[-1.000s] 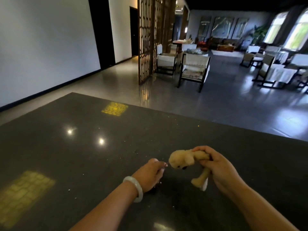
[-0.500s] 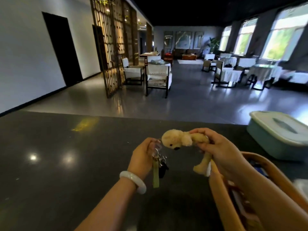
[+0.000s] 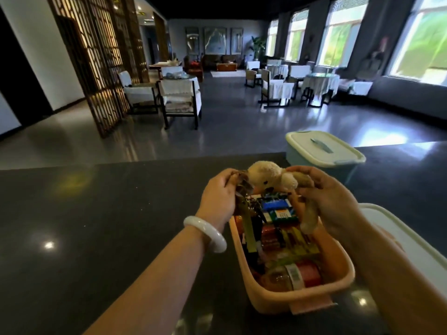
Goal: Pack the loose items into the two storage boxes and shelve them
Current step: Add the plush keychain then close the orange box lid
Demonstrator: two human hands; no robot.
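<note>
A small cream plush dog [image 3: 266,176] hangs above the far end of an open orange storage box [image 3: 338,276] that holds several packets and small items. My right hand [image 3: 331,201] grips the toy's body and legs. My left hand [image 3: 219,197] pinches the keyring with keys and a green strap [image 3: 246,213] attached at the toy's head; the strap dangles into the box. A teal storage box with a cream lid [image 3: 324,151] stands closed at the far right of the dark counter [image 3: 96,226].
A cream lid [image 3: 416,240] lies to the right of the orange box, partly behind my right forearm. Beyond the counter's far edge is a dining hall with chairs, tables and a wooden screen.
My view has swung right, bringing the orange box under my hands. Both hands carried the plush toy and keys rightward over the box; the grips are unchanged.
</note>
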